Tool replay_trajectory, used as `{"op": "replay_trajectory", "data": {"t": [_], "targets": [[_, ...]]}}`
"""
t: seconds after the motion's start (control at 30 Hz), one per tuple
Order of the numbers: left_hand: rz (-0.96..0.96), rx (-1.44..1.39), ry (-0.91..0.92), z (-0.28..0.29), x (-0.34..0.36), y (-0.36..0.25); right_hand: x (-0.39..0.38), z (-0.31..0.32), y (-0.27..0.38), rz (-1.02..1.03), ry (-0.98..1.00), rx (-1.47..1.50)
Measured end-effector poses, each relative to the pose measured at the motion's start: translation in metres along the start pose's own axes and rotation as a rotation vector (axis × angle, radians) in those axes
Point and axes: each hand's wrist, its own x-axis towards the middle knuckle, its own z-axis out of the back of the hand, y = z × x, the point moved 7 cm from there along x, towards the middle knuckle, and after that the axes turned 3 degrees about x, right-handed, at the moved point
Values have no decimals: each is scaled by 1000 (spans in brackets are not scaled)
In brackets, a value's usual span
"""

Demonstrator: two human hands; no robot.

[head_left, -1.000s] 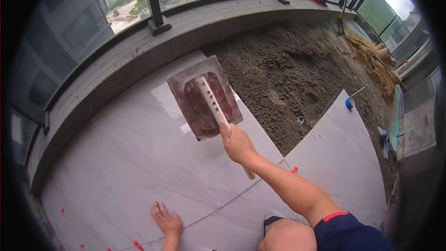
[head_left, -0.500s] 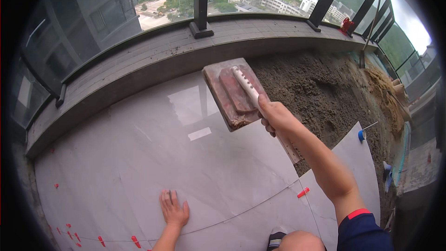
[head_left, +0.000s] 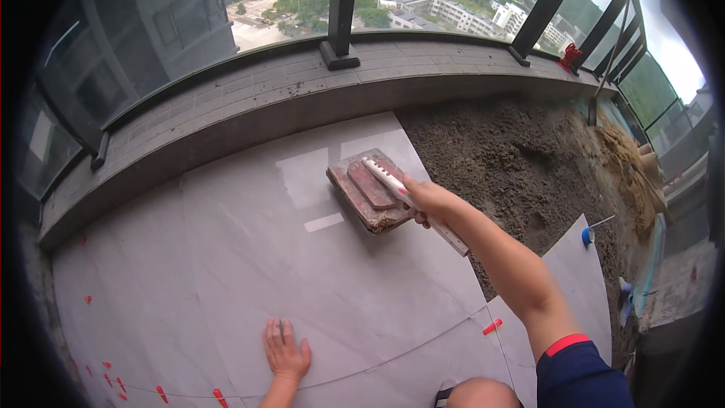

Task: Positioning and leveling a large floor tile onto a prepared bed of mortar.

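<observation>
My right hand (head_left: 429, 202) grips the long pale, holed handle of a square tile tamper (head_left: 366, 190), whose worn reddish-brown head is low over a large glossy grey tile (head_left: 234, 257) near its far part; I cannot tell whether it touches. My left hand (head_left: 287, 351) lies flat on the tile with fingers stretched out, near a thin line running across the tiles. Red wedge clips (head_left: 492, 326) sit along the joints. To the right a second tile (head_left: 566, 272) borders a bed of dark sandy mortar (head_left: 498, 166), with a blue round object (head_left: 587, 236) on that tile's edge.
A low ledge (head_left: 226, 128) with glass railing and dark posts (head_left: 340, 7) runs round the far side. A red bundle (head_left: 570, 57) and a leaning pole (head_left: 604, 75) are at back right, beside pale sand (head_left: 627, 166) and bags. My knee (head_left: 479, 394) is at the bottom.
The tamper, gripped in my right hand, has come down lower toward the tile, its head now flatter. The view has swung, shifting the scene rightward. My left hand remains flat on the tile.
</observation>
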Motion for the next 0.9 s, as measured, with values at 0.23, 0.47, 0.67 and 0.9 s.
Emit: {"op": "replay_trajectory", "data": {"t": [0.23,0.47,0.67,0.9], "targets": [[5,-22,15,-1,0,1,-38,74,118,538,-198,97],[-7,-17,-41,7,2,0,9,-20,-40,-196,-286,-250],[-7,-32,27,3,-2,-1,-32,47,53,281,-70,-69],[12,1,-26,-4,-3,-1,-130,56,-3,707,-547,-57]]}}
